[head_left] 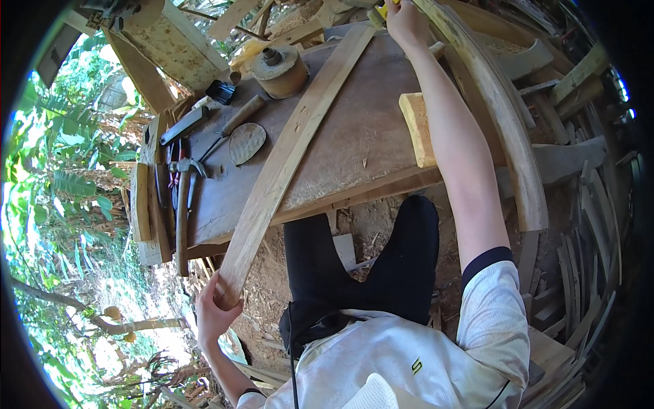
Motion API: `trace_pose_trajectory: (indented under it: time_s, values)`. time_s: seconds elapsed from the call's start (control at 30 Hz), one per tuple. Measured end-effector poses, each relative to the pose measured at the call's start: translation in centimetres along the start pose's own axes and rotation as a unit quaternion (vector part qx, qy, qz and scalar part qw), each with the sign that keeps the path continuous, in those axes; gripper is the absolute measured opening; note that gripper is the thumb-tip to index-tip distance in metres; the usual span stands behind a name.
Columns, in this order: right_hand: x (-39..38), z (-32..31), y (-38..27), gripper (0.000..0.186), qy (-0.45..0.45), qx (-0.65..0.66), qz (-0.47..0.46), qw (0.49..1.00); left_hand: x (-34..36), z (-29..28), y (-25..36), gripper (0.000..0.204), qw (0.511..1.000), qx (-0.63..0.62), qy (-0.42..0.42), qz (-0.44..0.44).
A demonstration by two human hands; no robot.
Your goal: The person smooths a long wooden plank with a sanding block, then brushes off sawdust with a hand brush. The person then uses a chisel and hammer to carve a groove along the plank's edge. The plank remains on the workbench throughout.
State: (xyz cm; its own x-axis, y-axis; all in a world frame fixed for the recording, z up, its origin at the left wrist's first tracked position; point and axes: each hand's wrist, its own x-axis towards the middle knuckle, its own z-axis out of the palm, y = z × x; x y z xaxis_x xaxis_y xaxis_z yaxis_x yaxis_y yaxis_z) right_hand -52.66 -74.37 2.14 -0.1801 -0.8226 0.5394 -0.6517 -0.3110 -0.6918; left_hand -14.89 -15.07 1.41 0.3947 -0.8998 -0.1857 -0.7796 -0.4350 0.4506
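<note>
A long, flat wooden plank [300, 129] lies slantwise across the workbench [354, 136], its near end jutting past the front edge. My left hand [216, 313] grips that near end, thumb on top. At the far end my right arm is stretched out, and my right hand [407, 26] is closed on a small yellow object [381, 12]. Most of that object is hidden by the hand and cut by the upper edge, so its kind is unclear. A short pale wood block [417, 129] sits on the bench beneath my right forearm.
On the bench's left lie a hammer [182, 211], a round wooden disc [247, 143], a wooden-handled tool [243, 114] and a round wooden piece with a dark knob [279, 71]. A long curved timber [501, 116] runs along the right. Scrap strips [579, 273] pile beyond it.
</note>
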Motion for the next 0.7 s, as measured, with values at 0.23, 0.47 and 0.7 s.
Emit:
trace_pose_trajectory:
  time_s: [0.23,0.47,0.7]
  values:
    - [0.4,-1.2,-0.5,0.050,-0.025,-0.038,0.083,0.996,0.8,0.5,1.1,0.093,1.000,0.008,-0.011,0.018]
    - [0.1,-1.2,-1.1,0.047,-0.099,-0.012,0.090,0.991,2.3,0.8,3.9,0.093,1.000,0.009,-0.026,0.004]
    - [-1.5,-1.3,-3.6,0.048,-0.044,-0.102,0.048,0.993,2.5,1.3,4.5,0.096,1.000,0.002,-0.005,0.029]
